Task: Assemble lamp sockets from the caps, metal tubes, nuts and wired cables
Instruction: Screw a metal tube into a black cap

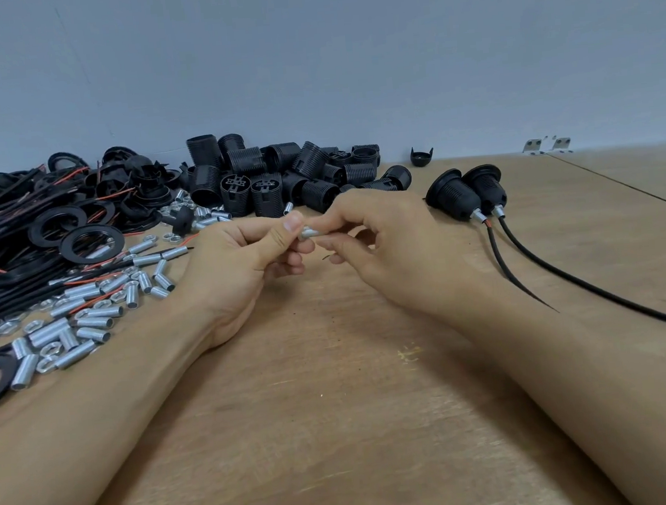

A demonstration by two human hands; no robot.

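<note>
Left hand (243,256), right hand (378,240) pinch tube (309,233).

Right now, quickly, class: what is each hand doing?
Left hand: fingers pinch one end of the small metal tube.
Right hand: fingers pinch the tube's other end.

Wooden table (339,433); grey wall (306,53); two metal brackets (547,145) far right.

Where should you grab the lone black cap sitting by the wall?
Probably pinch the black cap by its rounded sides, coming straight down from above. It sits apart on the table with prongs pointing up, so nothing crowds it.
</note>
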